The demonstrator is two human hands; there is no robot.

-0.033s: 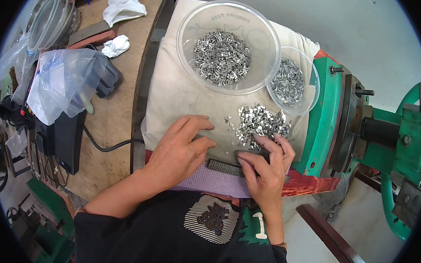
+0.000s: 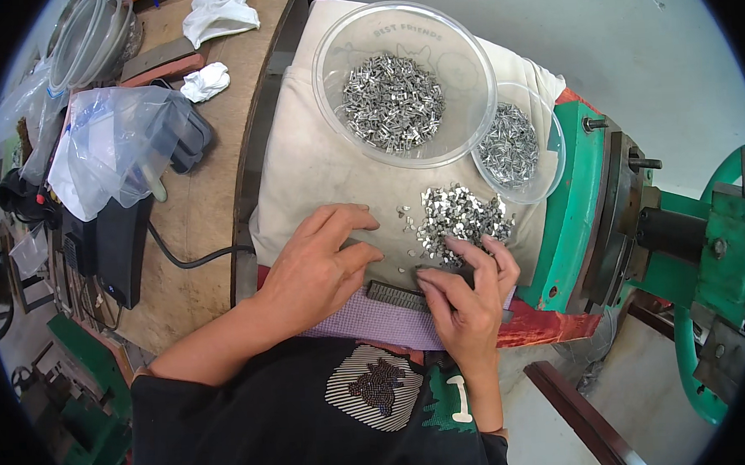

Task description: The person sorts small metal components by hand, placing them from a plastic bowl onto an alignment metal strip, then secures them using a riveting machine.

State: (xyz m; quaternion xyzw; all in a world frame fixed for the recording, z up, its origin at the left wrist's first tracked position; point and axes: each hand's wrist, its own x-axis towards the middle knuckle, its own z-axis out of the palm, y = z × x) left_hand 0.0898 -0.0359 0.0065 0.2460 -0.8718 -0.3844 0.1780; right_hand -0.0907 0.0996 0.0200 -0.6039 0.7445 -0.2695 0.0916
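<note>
A loose pile of small shiny metal pieces [image 2: 460, 215] lies on the beige cloth [image 2: 289, 165]. My right hand [image 2: 470, 290] reaches to its near edge, two fingertips touching it. The thumb side of that hand is beside a small dark rectangular block [image 2: 397, 297] with a fine grid-like face. I see nothing held in these spread fingers. Left of the pile, my left hand [image 2: 323, 256] rests over the cloth, index finger and thumb apart, nothing between them. A few stray pieces [image 2: 407, 218] lie between my left hand and the pile.
Beyond the pile stands a large clear tub [image 2: 333, 121] of small metal parts, a smaller clear tub [image 2: 554, 168] touching it. Green machinery [image 2: 569, 197] borders the right. On the left, a wooden bench [image 2: 200, 241] carries a plastic bag [image 2: 115, 136] and a black cable [image 2: 189, 261].
My right hand has shifted very slightly left along the near edge of the pile. My left hand and the tubs have stayed in place.
</note>
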